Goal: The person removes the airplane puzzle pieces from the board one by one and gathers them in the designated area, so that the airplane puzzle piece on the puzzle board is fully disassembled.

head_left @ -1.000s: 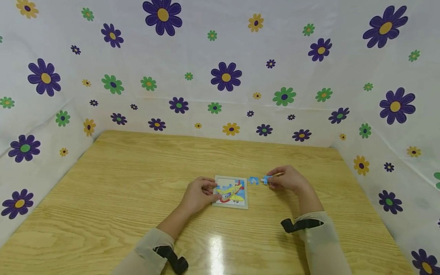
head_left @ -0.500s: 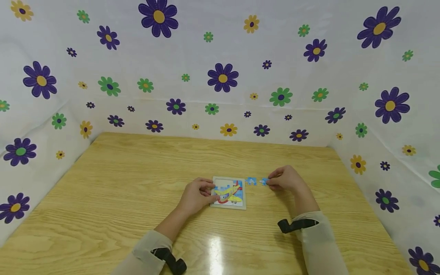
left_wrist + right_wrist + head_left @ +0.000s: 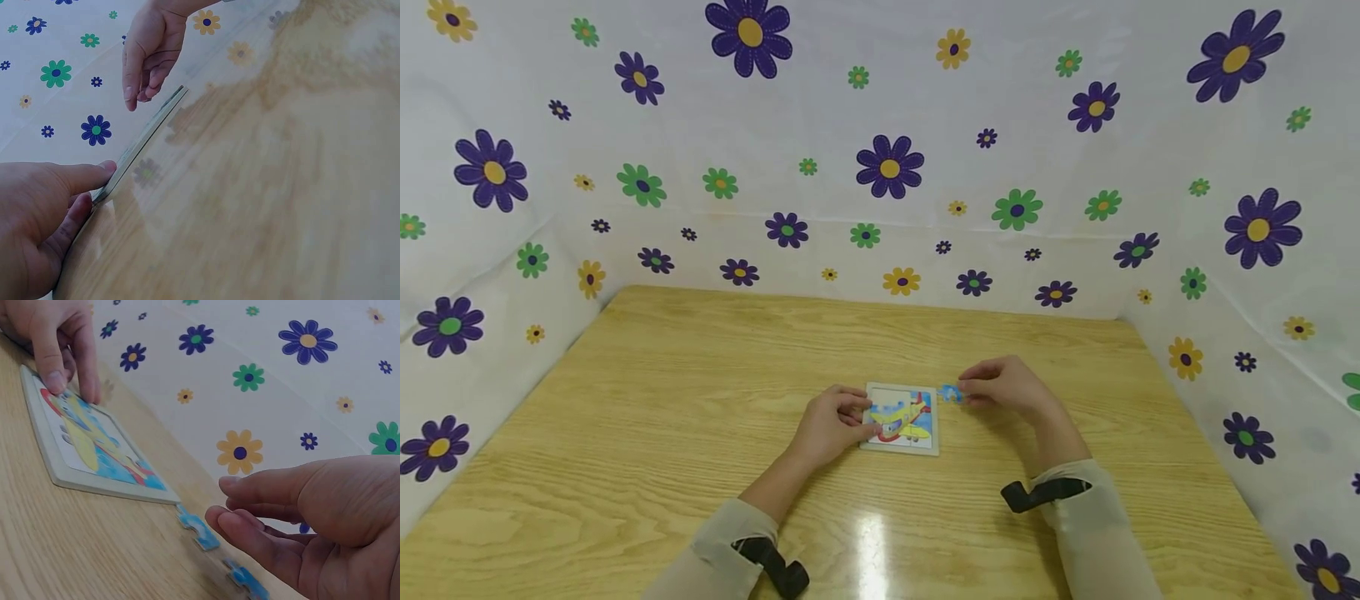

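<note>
A small square jigsaw puzzle board [image 3: 936,429] with a pale frame lies on the table, showing a yellow and red aeroplane. Its upper left part is bare white. My left hand [image 3: 826,427] grips the board's left edge, thumb on top and fingers at the side. Just right of the board lies a blue jigsaw piece [image 3: 951,392]. My right hand [image 3: 1011,387] hovers by it, thumb and fingertips slightly apart. In the right wrist view a second blue jigsaw piece [image 3: 248,582] lies beyond the first; the hand hides it in the head view.
The wooden table [image 3: 700,358] stretches around the board. A white cloth [image 3: 820,108] printed with flowers stands at its back and sides. Black straps [image 3: 1045,493] are worn over the sleeves.
My right hand has moved left from the outer jigsaw piece toward the one beside the board. My left hand stays on the board's edge.
</note>
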